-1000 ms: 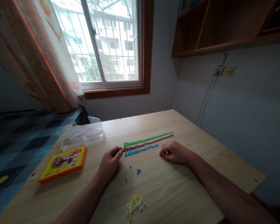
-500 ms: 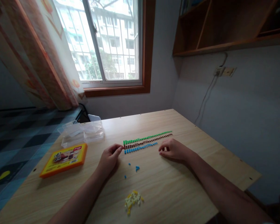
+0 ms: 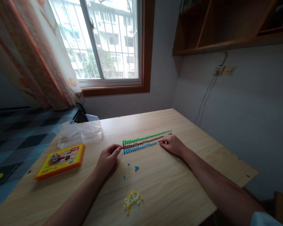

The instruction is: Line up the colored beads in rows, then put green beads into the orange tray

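Three rows of tiny bricks lie across the wooden table: a green row, a dark brown row and a shorter blue row. My left hand rests on the table, its fingers curled, fingertips just left of the rows' near end. My right hand lies at the far end of the blue row, its fingers pinched together against the bricks; what it holds is too small to make out. A few loose blue bricks lie below the rows.
A small heap of yellow and pale bricks sits near the front edge. An orange box and a clear plastic case stand at the left. Window, curtain and a wall shelf are behind the table.
My right hand has slid up and left, from below the blue row to its far end. The left hand has hardly moved. The camera has shifted slightly.
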### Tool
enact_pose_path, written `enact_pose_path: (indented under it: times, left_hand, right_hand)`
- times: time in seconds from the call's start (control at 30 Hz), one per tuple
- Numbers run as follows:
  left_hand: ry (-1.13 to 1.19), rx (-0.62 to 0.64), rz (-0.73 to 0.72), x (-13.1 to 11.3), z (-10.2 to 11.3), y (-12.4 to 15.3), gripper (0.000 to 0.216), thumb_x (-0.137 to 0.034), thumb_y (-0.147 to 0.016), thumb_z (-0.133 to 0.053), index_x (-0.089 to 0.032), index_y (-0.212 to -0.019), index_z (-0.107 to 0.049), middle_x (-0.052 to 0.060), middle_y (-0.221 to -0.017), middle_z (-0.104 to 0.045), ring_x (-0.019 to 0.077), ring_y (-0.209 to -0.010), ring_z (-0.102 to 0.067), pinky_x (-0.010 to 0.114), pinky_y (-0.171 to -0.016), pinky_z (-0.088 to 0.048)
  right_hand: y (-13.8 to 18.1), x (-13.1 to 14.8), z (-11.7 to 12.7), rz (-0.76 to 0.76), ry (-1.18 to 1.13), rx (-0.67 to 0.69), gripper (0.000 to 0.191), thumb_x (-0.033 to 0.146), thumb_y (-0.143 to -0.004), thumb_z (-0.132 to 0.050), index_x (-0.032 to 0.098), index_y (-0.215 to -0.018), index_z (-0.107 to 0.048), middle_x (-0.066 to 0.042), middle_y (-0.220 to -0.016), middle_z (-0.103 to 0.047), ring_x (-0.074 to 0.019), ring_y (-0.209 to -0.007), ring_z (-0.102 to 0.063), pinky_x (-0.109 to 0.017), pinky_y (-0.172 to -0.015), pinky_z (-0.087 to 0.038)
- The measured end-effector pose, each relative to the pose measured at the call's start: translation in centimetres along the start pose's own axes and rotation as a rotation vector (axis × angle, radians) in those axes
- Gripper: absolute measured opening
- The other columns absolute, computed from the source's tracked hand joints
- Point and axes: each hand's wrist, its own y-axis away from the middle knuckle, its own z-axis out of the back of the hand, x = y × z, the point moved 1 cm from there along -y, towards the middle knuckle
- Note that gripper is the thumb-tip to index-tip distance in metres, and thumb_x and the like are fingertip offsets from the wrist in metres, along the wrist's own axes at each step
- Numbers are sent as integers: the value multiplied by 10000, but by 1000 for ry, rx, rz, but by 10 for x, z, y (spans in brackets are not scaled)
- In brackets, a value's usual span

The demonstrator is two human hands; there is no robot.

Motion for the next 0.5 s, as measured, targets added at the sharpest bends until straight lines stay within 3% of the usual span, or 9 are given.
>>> enact_pose_path:
  times: [0.23, 0.5]
  left_hand:
    - [-16, -2, 10, -1, 0, 2, 304, -458, -771, -626, -173, -784, -731, 0, -554, -620, 189, -620, -589, 268, -583, -454]
    - [-10, 29, -20, 3, -1, -1, 303, -468, -762, -629, -179, -761, -721, 29, -704, -714, 214, -743, -638, 301, -733, -494]
  right_hand:
    - [3, 1, 4, 9, 16, 8, 225, 180, -828, -621, 211, -932, -818, -35, -844, -740, -147, -706, -637, -241, -690, -472]
    - [2, 0, -2, 15, 66, 11, 269, 170, -836, -598, 230, -979, -817, -40, -888, -753, -162, -755, -654, -249, -717, -479]
